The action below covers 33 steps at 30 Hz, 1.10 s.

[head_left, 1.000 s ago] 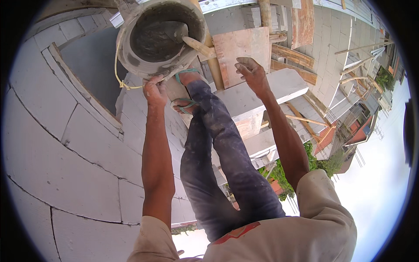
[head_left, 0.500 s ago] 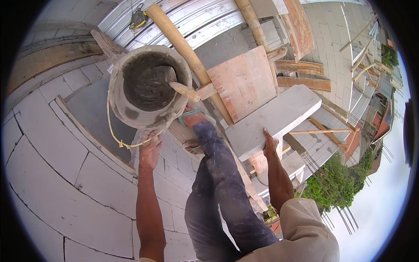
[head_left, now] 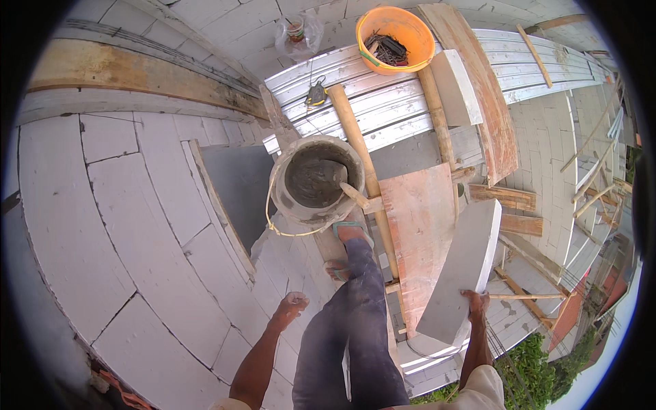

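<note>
View looking straight down from a person's head at a building site. The right hand (head_left: 475,302) grips the near end of a long white block (head_left: 461,270), fingers curled over its edge; the block tilts and stretches away from the person, just right of a reddish board (head_left: 420,239). The left hand (head_left: 292,305) is loosely closed, holding nothing, and rests against or just above the white block wall (head_left: 137,225); I cannot tell if it touches. The person's legs in dusty dark trousers (head_left: 348,321) run between the two hands, with a sandalled foot (head_left: 352,232) at the far end.

Just beyond that foot stands a grey bucket (head_left: 316,179) full of wet mortar, with a trowel handle (head_left: 355,195) sticking out over its right rim and a yellow cord (head_left: 287,231) looped below it. Two bamboo poles (head_left: 359,147) run past the bucket's right side. Farther beyond the bucket, on corrugated metal sheeting (head_left: 410,102), sits an orange basin (head_left: 396,37) holding dark metal pieces. To the basin's left lies a clear plastic bag (head_left: 295,34). Green plants (head_left: 547,355) show far below, right of the white block.
</note>
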Tool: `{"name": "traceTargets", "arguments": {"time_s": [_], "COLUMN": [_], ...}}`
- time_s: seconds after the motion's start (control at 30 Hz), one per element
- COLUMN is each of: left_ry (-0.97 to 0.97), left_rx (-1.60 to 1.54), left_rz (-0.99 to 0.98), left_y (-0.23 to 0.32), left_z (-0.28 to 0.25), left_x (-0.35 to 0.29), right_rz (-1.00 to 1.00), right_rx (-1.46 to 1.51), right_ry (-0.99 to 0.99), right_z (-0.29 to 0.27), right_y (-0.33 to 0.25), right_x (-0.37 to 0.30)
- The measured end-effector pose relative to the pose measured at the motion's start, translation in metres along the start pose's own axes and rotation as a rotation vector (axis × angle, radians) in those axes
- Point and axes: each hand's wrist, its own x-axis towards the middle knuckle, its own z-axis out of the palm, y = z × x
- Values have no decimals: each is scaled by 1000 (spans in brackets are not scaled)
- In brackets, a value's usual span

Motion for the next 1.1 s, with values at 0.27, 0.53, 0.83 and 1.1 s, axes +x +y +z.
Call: {"name": "traceTargets", "arguments": {"time_s": [0.27, 0.53, 0.83, 1.1], "left_ry": [215, 616, 795, 1113], "left_rx": [267, 508, 730, 260], "left_rz": [329, 990, 1170, 833], "left_y": [6, 106, 78, 47], "left_z": [63, 139, 114, 119], "left_x": [-109, -313, -489, -682], "right_rz": [-327, -1181, -2075, -2843], "right_rx": [-1094, -1530, -1855, -1982], "right_ry": [19, -288, -695, -629], "right_z": [-90, -112, -79, -51], "right_y": [-95, -224, -437, -530], "right_x": [-183, -312, -575, -817]}}
